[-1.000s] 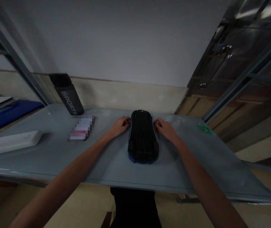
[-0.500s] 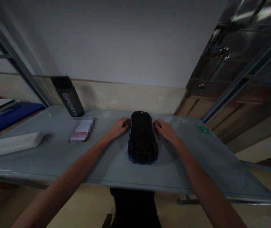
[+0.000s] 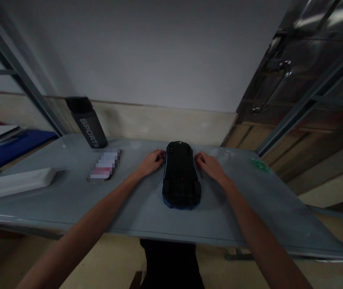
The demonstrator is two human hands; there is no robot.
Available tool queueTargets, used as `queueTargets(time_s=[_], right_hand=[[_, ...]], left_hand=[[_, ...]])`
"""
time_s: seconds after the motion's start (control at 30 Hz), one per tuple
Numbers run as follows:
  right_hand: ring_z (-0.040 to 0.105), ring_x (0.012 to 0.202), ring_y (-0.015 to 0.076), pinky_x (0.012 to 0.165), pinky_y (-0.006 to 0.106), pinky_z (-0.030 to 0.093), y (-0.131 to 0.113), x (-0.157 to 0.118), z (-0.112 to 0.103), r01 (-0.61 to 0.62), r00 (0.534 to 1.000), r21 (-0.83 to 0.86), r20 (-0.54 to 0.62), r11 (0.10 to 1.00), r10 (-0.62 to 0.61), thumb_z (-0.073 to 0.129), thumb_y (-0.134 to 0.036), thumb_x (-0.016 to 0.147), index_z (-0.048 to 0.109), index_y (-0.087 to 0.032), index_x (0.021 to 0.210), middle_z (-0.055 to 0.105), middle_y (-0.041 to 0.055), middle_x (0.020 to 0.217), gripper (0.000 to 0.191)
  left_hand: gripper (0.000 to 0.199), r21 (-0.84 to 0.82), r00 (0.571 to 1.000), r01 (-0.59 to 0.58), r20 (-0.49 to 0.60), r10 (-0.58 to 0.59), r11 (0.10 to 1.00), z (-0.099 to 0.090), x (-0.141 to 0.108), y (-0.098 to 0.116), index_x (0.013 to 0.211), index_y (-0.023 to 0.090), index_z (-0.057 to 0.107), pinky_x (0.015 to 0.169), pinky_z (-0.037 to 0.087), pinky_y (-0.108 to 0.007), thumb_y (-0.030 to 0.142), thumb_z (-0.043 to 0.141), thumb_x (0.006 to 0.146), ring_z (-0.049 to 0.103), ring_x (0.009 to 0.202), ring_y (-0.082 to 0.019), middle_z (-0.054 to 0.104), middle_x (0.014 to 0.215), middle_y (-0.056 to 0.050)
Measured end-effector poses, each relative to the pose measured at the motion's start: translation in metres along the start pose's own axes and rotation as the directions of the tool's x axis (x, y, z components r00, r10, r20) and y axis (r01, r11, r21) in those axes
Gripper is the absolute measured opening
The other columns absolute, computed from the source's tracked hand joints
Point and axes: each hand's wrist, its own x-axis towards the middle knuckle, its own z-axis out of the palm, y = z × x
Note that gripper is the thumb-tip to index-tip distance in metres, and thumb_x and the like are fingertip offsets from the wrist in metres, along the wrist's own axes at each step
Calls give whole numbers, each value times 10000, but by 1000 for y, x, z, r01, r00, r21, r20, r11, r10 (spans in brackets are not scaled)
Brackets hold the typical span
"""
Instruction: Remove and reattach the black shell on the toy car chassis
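A toy car (image 3: 181, 172) lies upside down in the middle of the grey table, its black underside facing up and a blue edge showing along its body. Beside its far left side is my left hand (image 3: 153, 161), fingers curled together at the car's edge; whatever they hold is hidden. On the opposite side, my right hand (image 3: 210, 164) is closed round a small red-handled screwdriver (image 3: 200, 162), mostly covered by the fingers, its thin dark shaft pointing toward me.
A black sports bottle (image 3: 88, 124) stands at the back left, near a blurred-out phone (image 3: 104, 164). Further left are a white power bank (image 3: 17, 184) and a blue folder (image 3: 39, 138) with papers. A green crumpled piece (image 3: 260, 164) lies at the right. Metal posts rise at both ends.
Almost nothing differs; the view has shifted very slightly. Both hands stay beside the toy car.
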Motion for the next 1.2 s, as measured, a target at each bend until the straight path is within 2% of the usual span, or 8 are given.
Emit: queueTargets(time_s=[0.23, 0.83, 0.97, 1.2], right_hand=[[754, 857, 229, 780, 304, 501, 0, -1, -1, 5, 1000, 7, 5, 1000, -5, 520, -214, 1087, 730, -234, 1133, 809, 60, 905, 216], [755, 855, 227, 768, 299, 496, -1, 0, -3, 1, 1000, 0, 13, 1000, -1, 527, -197, 1082, 742, -239, 1144, 816, 58, 908, 228], [760, 866, 230, 766, 299, 494, -2, 0, -4, -4, 1000, -1, 20, 1000, 4, 524, -203, 1094, 735, -241, 1131, 820, 62, 929, 218], [748, 843, 233, 776, 309, 493, -2, -1, -4, -3, 999, 2, 33, 1000, 3, 521, -237, 1111, 727, -227, 1163, 790, 57, 879, 212]], left_hand=[[307, -5, 1000, 6, -10, -6, 1000, 0, -1, 3, 1198, 152, 728, 900, 556, -331, 67, 573, 947, 703, 927, -209, 777, 1153, -111], [327, 0, 1000, 14, -2, -14, 1000, -1, -1, 2, 1226, 160, 723, 952, 572, -341, 81, 562, 953, 716, 982, -212, 774, 1192, -113], [327, 1, 1000, 14, -1, -14, 1000, -1, 0, 2, 1203, 171, 733, 960, 584, -374, 81, 560, 941, 716, 954, -219, 773, 1158, -100], [346, -24, 1000, 17, 2, -17, 1000, 0, 0, 0, 1232, 156, 719, 957, 567, -353, 57, 557, 943, 696, 941, -205, 764, 1188, -112]])
